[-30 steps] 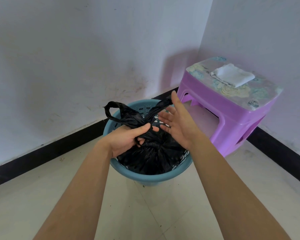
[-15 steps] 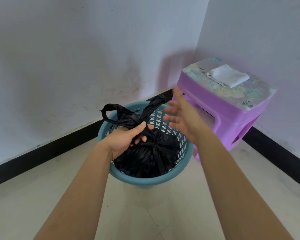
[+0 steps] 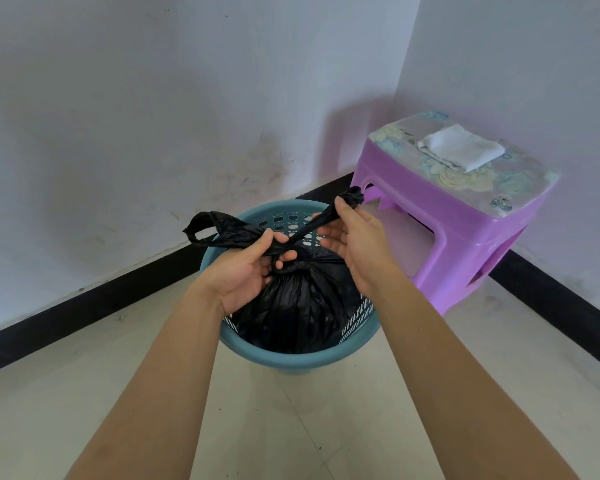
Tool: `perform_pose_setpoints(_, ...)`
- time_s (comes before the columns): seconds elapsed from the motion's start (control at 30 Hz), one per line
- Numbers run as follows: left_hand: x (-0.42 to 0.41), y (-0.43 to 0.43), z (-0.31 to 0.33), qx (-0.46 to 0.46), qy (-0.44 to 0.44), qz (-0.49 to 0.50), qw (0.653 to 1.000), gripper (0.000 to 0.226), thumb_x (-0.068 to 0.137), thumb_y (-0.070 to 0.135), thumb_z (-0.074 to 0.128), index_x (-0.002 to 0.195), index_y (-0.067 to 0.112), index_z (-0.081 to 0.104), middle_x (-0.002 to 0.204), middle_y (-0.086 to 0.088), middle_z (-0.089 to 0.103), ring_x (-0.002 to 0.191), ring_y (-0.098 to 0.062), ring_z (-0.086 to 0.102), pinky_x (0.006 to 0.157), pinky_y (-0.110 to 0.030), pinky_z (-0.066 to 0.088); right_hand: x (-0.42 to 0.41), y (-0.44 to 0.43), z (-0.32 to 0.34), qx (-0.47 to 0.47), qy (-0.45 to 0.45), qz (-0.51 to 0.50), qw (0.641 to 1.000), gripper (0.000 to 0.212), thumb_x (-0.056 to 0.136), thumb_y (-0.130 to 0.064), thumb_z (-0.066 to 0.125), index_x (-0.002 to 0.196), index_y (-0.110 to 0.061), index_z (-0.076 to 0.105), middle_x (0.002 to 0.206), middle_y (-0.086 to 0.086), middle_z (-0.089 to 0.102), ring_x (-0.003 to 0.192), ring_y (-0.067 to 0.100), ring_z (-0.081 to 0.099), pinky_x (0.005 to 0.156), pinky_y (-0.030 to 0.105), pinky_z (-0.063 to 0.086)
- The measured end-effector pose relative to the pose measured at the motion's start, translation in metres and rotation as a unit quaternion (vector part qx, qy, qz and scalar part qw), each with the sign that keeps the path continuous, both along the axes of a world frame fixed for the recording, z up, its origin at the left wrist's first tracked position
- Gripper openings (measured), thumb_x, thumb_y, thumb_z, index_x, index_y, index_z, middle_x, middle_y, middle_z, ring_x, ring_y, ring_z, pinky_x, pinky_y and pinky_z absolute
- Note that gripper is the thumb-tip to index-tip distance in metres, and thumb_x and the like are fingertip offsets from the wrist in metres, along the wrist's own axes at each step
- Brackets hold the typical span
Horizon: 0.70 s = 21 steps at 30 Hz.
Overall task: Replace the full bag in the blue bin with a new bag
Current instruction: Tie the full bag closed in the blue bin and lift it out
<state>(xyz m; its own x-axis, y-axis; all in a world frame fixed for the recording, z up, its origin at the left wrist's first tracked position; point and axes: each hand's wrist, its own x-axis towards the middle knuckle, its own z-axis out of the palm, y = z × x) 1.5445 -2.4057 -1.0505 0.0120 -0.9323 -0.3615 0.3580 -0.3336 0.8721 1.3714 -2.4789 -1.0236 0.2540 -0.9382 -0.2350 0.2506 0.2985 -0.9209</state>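
Note:
A full black bag (image 3: 298,306) sits inside the round blue bin (image 3: 291,358) on the floor, its top gathered into a knot. My left hand (image 3: 243,271) grips the bag's left handle strip just above the knot; the loop end sticks out to the left. My right hand (image 3: 354,240) pinches the other handle strip, pulled taut up and to the right. A folded white bag or cloth (image 3: 461,150) lies on the purple stool (image 3: 447,216) to the right of the bin.
The bin stands in a room corner, with white walls and a black skirting board (image 3: 84,313) behind and to the right. The stool is close against the bin's right side. Pale floor tiles (image 3: 291,427) stretch towards me.
My right hand, open and held off the bag before, has closed on the right handle strip and pulled it taut. The left hand has kept its grip.

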Motion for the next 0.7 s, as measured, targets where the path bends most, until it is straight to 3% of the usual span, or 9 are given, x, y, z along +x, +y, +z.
perform_pose_setpoints(0.1, 0.000, 0.000, 0.000, 0.009, 0.015, 0.022, 1.000, 0.021, 0.095, 0.036, 0.054, 0.090, 0.021, 0.067, 0.102, -0.013, 0.072, 0.072, -0.011, 0.056, 0.072, -0.028, 0.038, -0.003, 0.004, 0.003, -0.001, -0.009, 0.011, 1.000, 0.030, 0.097, -0.023, 0.056, 0.110, 0.002, 0.067, 0.091, 0.014, 0.073, 0.066, 0.014, 0.064, 0.062, 0.024, 0.055)
perform_pose_setpoints(0.2, -0.001, -0.001, 0.001, 0.002, 0.036, 0.065, 0.997, 0.017, 0.090, 0.024, 0.065, 0.102, 0.013, 0.070, 0.091, -0.005, 0.072, 0.068, -0.008, 0.057, 0.060, -0.021, 0.039, -0.007, 0.009, 0.005, 0.020, -0.002, 0.063, 0.998, 0.016, 0.093, -0.019, 0.060, 0.093, -0.006, 0.069, 0.077, 0.008, 0.073, 0.060, 0.015, 0.065, 0.059, 0.024, 0.057)
perform_pose_setpoints(0.27, 0.001, -0.002, -0.001, -0.009, 0.052, 0.092, 0.994, 0.009, 0.082, 0.011, 0.071, 0.078, 0.015, 0.064, 0.075, -0.002, 0.065, 0.069, -0.011, 0.055, 0.063, -0.022, 0.044, -0.009, 0.010, 0.003, 0.043, 0.022, 0.100, 0.994, 0.008, 0.089, -0.014, 0.066, 0.086, -0.007, 0.068, 0.073, 0.009, 0.070, 0.057, 0.014, 0.066, 0.056, 0.022, 0.057)
perform_pose_setpoints(0.3, 0.003, -0.003, -0.003, -0.013, 0.054, 0.107, 0.993, 0.024, 0.080, 0.006, 0.071, 0.067, 0.018, 0.055, 0.070, -0.001, 0.060, 0.067, -0.012, 0.055, 0.063, -0.021, 0.046, -0.010, 0.011, 0.002, 0.053, 0.041, 0.121, 0.990, 0.006, 0.087, -0.011, 0.069, 0.084, -0.007, 0.068, 0.073, 0.010, 0.070, 0.057, 0.014, 0.066, 0.055, 0.021, 0.057)
perform_pose_setpoints(0.4, 0.003, -0.003, -0.003, -0.022, 0.023, 0.122, 0.992, 0.046, 0.082, -0.008, 0.065, 0.061, 0.021, 0.037, 0.069, -0.004, 0.053, 0.061, -0.012, 0.054, 0.054, -0.018, 0.048, -0.014, 0.006, -0.003, 0.031, 0.165, 0.164, 0.972, 0.010, 0.082, -0.005, 0.073, 0.086, -0.011, 0.065, 0.079, 0.011, 0.070, 0.061, 0.017, 0.069, 0.059, 0.025, 0.059)
perform_pose_setpoints(0.47, 0.001, -0.001, 0.000, -0.036, 0.009, 0.133, 0.990, 0.046, 0.082, -0.011, 0.064, 0.061, 0.019, 0.036, 0.069, -0.005, 0.055, 0.061, -0.013, 0.055, 0.059, -0.019, 0.051, -0.021, 0.000, -0.007, -0.017, 0.273, 0.169, 0.947, 0.023, 0.078, -0.006, 0.079, 0.086, -0.014, 0.058, 0.080, 0.009, 0.066, 0.063, 0.019, 0.067, 0.058, 0.027, 0.059)
perform_pose_setpoints(0.53, 0.002, 0.000, 0.004, -0.048, 0.009, 0.152, 0.987, 0.045, 0.081, -0.012, 0.064, 0.060, 0.018, 0.038, 0.067, -0.003, 0.058, 0.062, -0.013, 0.059, 0.064, -0.022, 0.055, -0.028, -0.004, -0.010, -0.061, 0.360, 0.198, 0.910, 0.029, 0.074, -0.016, 0.085, 0.080, -0.016, 0.057, 0.076, 0.004, 0.057, 0.063, 0.014, 0.056, 0.050, 0.021, 0.050)
perform_pose_setpoints(0.63, 0.004, 0.002, 0.005, -0.057, -0.006, 0.154, 0.986, 0.044, 0.080, -0.016, 0.063, 0.061, 0.016, 0.039, 0.074, -0.005, 0.062, 0.073, -0.016, 0.068, 0.068, -0.025, 0.057, -0.034, -0.007, -0.013, -0.074, 0.390, 0.251, 0.883, 0.027, 0.073, -0.025, 0.087, 0.074, -0.019, 0.060, 0.069, -0.001, 0.054, 0.061, 0.011, 0.049, 0.052, 0.020, 0.044)
perform_pose_setpoints(0.7, 0.002, 0.002, 0.005, -0.061, -0.055, 0.132, 0.988, 0.045, 0.078, -0.017, 0.065, 0.062, 0.016, 0.038, 0.086, -0.012, 0.062, 0.085, -0.023, 0.069, 0.074, -0.028, 0.057, -0.031, -0.008, -0.014, -0.144, 0.416, 0.222, 0.870, 0.020, 0.078, -0.025, 0.083, 0.078, -0.021, 0.064, 0.070, -0.004, 0.062, 0.063, 0.010, 0.055, 0.064, 0.024, 0.046)
